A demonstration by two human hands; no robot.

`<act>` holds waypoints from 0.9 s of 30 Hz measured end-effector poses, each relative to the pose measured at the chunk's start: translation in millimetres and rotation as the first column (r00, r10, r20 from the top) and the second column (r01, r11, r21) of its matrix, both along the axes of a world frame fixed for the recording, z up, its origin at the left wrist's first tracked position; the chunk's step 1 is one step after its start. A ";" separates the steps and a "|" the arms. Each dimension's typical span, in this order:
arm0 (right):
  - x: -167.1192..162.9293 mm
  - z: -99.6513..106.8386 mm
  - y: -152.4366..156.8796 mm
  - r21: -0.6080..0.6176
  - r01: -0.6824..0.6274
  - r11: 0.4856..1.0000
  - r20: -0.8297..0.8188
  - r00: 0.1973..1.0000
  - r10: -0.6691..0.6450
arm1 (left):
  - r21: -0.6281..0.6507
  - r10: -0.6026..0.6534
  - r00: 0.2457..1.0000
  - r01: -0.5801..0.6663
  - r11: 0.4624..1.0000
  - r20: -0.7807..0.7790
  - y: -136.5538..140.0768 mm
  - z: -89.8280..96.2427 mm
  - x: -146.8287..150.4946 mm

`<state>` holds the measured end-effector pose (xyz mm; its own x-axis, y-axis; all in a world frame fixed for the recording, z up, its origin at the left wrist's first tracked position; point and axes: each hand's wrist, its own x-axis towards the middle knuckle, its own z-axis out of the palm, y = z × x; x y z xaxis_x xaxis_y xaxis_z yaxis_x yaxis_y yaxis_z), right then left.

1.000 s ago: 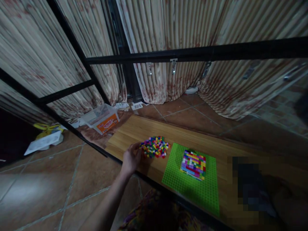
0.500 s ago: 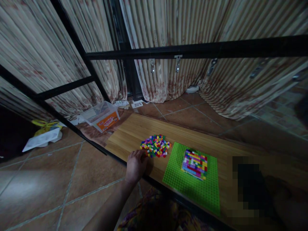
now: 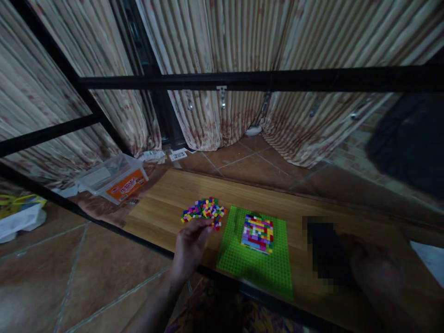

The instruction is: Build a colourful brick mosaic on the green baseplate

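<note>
My left hand (image 3: 190,245) is at the near edge of a pile of small multicoloured toy bricks (image 3: 203,210). Its thumb and forefinger are pinched together; what lies between the tips is too small to make out. To the right of the pile lies a green studded baseplate (image 3: 256,273). On it sits a stacked block of colourful bricks (image 3: 257,233), roughly square. My right hand (image 3: 373,266), dim and blurred, is closed on a dark, flat object (image 3: 328,249) whose face is pixelated.
All this is on a narrow wooden table (image 3: 166,194) with a dark front edge. Beyond its left end stands a clear plastic bin (image 3: 114,180) with an orange label. A black metal bar (image 3: 243,81) crosses before the curtains (image 3: 222,37). White paper (image 3: 430,259) lies at the right.
The view has swung to the right, so the scene sits further left. My left hand has turned and its fingers now reach toward the pile's right side. My right hand still holds the dark object.
</note>
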<state>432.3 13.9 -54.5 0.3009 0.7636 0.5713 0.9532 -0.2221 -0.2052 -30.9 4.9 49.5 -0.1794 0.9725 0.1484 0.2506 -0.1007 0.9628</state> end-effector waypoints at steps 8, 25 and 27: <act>-5.2 4.9 0.3 -0.019 0.033 0.999 0.119 0.992 -0.030 | -0.099 -0.126 0.939 0.165 0.981 0.320 -2.8 17.3 43.1; -9.5 8.6 0.5 -0.088 0.088 0.992 0.138 0.988 -0.075 | -0.090 -0.166 0.972 0.183 0.979 0.169 -1.2 4.3 52.0; -10.1 9.4 0.5 -0.082 0.083 0.993 0.135 0.988 -0.071 | -0.101 -0.167 0.966 0.189 0.977 0.197 2.5 0.6 52.6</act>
<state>422.2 14.4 -45.2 0.2875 0.7899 0.5417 0.9499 -0.3074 -0.0559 21.7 7.4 50.1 -0.0153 0.9998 0.0116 0.0544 -0.0107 0.9985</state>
